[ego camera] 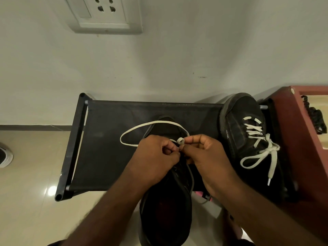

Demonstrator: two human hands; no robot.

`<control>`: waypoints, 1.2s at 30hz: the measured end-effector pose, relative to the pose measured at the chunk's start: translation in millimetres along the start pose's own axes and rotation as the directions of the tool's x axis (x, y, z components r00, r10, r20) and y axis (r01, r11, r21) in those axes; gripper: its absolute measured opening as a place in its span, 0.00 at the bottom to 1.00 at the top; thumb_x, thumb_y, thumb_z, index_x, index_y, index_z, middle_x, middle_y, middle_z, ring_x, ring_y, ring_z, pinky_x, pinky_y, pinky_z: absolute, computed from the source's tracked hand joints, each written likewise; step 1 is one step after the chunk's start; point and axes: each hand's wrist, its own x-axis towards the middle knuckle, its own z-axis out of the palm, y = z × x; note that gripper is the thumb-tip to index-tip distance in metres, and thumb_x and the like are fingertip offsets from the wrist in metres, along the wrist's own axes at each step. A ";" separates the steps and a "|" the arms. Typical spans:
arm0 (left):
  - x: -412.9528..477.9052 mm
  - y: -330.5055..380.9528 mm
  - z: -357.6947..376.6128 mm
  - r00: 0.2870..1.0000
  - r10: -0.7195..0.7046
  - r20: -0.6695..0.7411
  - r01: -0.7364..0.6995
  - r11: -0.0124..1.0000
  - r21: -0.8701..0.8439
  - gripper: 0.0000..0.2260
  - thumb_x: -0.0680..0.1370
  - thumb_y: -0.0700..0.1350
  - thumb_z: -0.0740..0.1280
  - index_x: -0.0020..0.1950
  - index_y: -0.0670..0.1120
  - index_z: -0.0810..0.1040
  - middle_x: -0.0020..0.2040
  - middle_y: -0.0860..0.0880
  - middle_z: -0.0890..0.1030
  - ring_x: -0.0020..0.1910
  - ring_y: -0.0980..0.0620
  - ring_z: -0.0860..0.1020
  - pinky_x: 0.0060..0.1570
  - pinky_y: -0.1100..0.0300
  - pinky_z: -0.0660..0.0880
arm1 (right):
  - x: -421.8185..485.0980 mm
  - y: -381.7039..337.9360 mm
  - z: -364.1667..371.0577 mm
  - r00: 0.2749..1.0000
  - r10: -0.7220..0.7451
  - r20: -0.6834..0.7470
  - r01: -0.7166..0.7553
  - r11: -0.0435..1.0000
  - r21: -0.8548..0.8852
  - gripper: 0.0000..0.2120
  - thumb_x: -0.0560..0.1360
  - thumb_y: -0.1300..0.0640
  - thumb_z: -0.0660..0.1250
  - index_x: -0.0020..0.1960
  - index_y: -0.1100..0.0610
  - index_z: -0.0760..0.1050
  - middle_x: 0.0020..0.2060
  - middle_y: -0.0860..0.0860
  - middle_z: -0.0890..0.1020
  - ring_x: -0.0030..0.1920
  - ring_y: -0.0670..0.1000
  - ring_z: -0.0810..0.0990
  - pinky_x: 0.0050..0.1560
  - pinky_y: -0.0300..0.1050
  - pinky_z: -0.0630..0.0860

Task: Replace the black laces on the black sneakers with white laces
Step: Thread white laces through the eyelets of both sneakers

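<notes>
A black sneaker (166, 206) lies in the middle of a black fabric rack top (110, 157), its toe pointing away from me and its heel hanging over the near edge. A white lace (142, 126) loops out over its toe and to the left. My left hand (156, 157) and my right hand (205, 155) meet above the eyelets, and each pinches the white lace near a small fold. A second black sneaker (245, 132) stands at the right of the rack, laced in white and tied in a bow.
A red-brown wooden cabinet (301, 139) stands at the right with black laces (314, 114) lying on it. A wall with a socket plate (104, 13) rises behind the rack. Another shoe (5, 155) sits on the tiled floor at far left. Something pink (202, 194) lies under the rack.
</notes>
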 end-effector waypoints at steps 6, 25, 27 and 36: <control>0.3 -0.2 0.3 1.000 0.011 -0.005 -0.011 1.000 0.010 0.04 0.74 0.41 0.72 0.42 0.49 0.84 0.33 0.55 0.81 0.33 0.64 0.78 0.31 0.74 0.71 | 2.2 -4.5 -3.4 1.000 0.014 0.024 -0.014 1.000 -0.011 0.08 0.73 0.67 0.72 0.49 0.58 0.78 0.32 0.50 0.82 0.32 0.45 0.79 0.31 0.38 0.73; 2.8 10.0 4.1 0.992 -0.105 0.068 0.090 0.975 0.201 0.07 0.73 0.48 0.75 0.42 0.45 0.82 0.37 0.50 0.83 0.38 0.54 0.81 0.42 0.59 0.79 | -3.2 -3.9 1.7 0.992 0.127 -0.021 -0.125 0.991 0.055 0.05 0.74 0.67 0.68 0.46 0.58 0.79 0.34 0.50 0.84 0.30 0.45 0.79 0.28 0.38 0.72; 3.4 9.7 4.9 0.993 -0.106 0.055 0.092 0.973 0.211 0.05 0.73 0.45 0.74 0.41 0.46 0.82 0.37 0.50 0.82 0.38 0.54 0.80 0.40 0.61 0.78 | -3.2 -2.9 2.9 0.989 0.145 -0.014 -0.144 0.988 0.061 0.05 0.74 0.66 0.69 0.44 0.57 0.79 0.33 0.50 0.83 0.29 0.44 0.76 0.29 0.39 0.71; 4.0 14.8 10.3 0.995 -0.096 -0.038 0.103 0.948 0.300 0.04 0.74 0.45 0.71 0.44 0.44 0.82 0.41 0.48 0.82 0.42 0.51 0.80 0.44 0.57 0.79 | -2.0 -2.5 -0.1 0.981 0.192 0.004 -0.192 0.979 0.069 0.05 0.73 0.65 0.69 0.46 0.56 0.79 0.33 0.50 0.82 0.28 0.44 0.74 0.29 0.40 0.71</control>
